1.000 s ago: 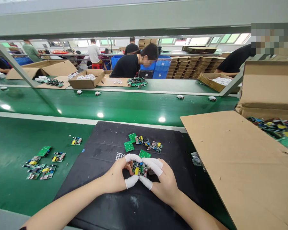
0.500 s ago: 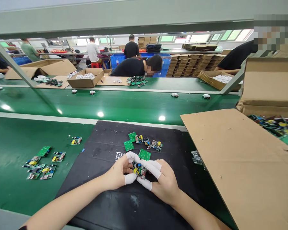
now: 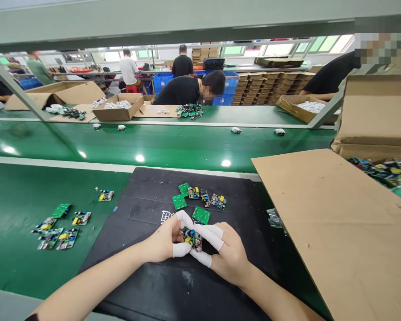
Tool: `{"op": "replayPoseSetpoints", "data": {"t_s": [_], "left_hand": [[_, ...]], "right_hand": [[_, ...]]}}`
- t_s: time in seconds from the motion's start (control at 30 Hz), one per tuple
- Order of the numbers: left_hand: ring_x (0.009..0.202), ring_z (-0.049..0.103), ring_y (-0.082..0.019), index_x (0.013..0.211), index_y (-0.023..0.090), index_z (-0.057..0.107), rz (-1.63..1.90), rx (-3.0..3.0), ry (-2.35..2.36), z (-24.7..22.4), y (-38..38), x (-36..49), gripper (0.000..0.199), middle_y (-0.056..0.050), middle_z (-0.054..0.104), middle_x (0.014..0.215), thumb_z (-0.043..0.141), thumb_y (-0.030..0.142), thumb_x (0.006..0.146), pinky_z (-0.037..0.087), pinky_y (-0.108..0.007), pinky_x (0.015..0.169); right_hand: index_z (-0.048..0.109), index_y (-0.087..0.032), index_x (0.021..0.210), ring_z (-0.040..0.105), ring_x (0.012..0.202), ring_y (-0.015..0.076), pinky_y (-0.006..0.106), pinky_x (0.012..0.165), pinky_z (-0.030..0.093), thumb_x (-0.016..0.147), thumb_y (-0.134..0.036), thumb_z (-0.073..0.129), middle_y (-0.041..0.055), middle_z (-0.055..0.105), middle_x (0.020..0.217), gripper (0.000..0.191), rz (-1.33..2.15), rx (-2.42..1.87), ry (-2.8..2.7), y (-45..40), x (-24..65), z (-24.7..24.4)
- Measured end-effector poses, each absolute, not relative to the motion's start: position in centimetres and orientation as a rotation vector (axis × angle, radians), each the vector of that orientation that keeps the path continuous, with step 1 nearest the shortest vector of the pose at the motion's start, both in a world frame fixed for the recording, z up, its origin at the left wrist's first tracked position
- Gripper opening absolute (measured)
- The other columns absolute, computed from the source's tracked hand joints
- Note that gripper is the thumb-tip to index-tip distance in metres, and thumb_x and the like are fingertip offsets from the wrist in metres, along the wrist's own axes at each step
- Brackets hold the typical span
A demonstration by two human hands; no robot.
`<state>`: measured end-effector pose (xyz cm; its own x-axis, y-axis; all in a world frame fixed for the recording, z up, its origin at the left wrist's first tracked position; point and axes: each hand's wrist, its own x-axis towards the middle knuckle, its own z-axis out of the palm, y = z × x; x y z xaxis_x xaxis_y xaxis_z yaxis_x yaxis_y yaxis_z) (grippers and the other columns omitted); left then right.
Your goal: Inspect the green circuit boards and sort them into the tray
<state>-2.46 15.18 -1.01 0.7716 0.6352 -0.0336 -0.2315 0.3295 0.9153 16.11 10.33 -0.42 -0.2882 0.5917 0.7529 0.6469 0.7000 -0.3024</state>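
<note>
Between my two hands, a small circuit board point(image 3: 191, 239) is held component side up, with yellow, blue and black parts showing. My left hand point(image 3: 169, 238) pinches its left side between thumb and index finger. From the right, my right hand point(image 3: 222, 249) grips it with thumb and fingertips. White finger cots cover the gripping fingers of both hands. Just beyond them on the black mat point(image 3: 147, 285) lie several more boards, among them a green one turned underside up point(image 3: 201, 215) and one with its components up point(image 3: 218, 201). My fingers partly hide the held board.
More circuit boards point(image 3: 67, 239) lie on the green surface to the left. A cardboard sheet point(image 3: 341, 223) slants in at the right, beside a box of boards point(image 3: 384, 171). Small white-wrapped pieces point(image 3: 235, 130) ride a green conveyor belt point(image 3: 173, 147) ahead. Co-workers sit beyond it.
The white-wrapped pieces on the belt have shifted left. Both hands stay in nearly the same place, and the held board has moved or turned very slightly between the fingers.
</note>
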Motion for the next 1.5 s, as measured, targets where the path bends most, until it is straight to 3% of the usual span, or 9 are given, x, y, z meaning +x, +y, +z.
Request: {"op": "replayPoseSetpoints", "data": {"t_s": [0.27, 0.5, 1.07, 1.33, 1.5], "left_hand": [[0.082, 0.061, -0.012, 0.097, 0.018, 0.049, 0.561, 1.092, 0.379, -1.0, 15.8, -2.6, 0.044, -0.004, 0.058, 0.098, 0.081, 0.031, 0.07, 0.048, -0.022, 0.07], [0.078, 0.061, -0.011, 0.094, 0.018, 0.047, 0.553, 1.08, 0.409, -1.4, 15.7, -2.6, 0.044, -0.002, 0.058, 0.091, 0.081, 0.03, 0.069, 0.047, -0.02, 0.068], [0.084, 0.059, -0.009, 0.092, 0.018, 0.047, 0.528, 1.019, 0.398, -1.1, 15.6, -2.5, 0.039, 0.0, 0.06, 0.096, 0.078, 0.011, 0.069, 0.046, -0.018, 0.073], [0.078, 0.064, -0.016, 0.094, 0.019, 0.048, 0.588, 1.03, 0.471, -0.8, 15.6, -2.2, 0.044, -0.004, 0.062, 0.093, 0.081, 0.027, 0.068, 0.049, -0.024, 0.064], [0.066, 0.061, -0.013, 0.096, 0.017, 0.049, 0.613, 1.102, 0.635, -0.5, 16.0, -2.4, 0.04, -0.004, 0.063, 0.086, 0.077, 0.029, 0.07, 0.049, -0.026, 0.064]], "right_hand": [[0.056, -0.02, 0.11, 0.062, 0.066, 0.0166, 0.031, 0.056, 0.049, 0.082, -0.036, 0.067, 0.0062, 0.071, 0.082, 0.034, -0.052, -0.98, -1.932, 10.5, 16.3, -0.3], [0.055, -0.018, 0.112, 0.064, 0.07, 0.0171, 0.03, 0.058, 0.048, 0.081, -0.031, 0.069, 0.0066, 0.072, 0.084, 0.036, -0.059, -0.952, -1.967, 10.4, 16.1, -0.4], [0.055, -0.018, 0.112, 0.062, 0.067, 0.0171, 0.03, 0.056, 0.047, 0.087, -0.032, 0.061, 0.0073, 0.072, 0.084, 0.03, -0.077, -0.931, -1.993, 10.6, 16.2, -0.7], [0.054, -0.022, 0.121, 0.064, 0.075, 0.0185, 0.033, 0.067, 0.053, 0.085, -0.037, 0.062, 0.0072, 0.068, 0.09, 0.04, 0.128, -1.048, -1.903, 10.5, 16.2, -1.2], [0.057, -0.02, 0.117, 0.065, 0.078, 0.0202, 0.034, 0.067, 0.053, 0.088, -0.043, 0.055, 0.0092, 0.069, 0.093, 0.037, 0.138, -1.039, -1.925, 11.1, 17.2, -1.3]]}}
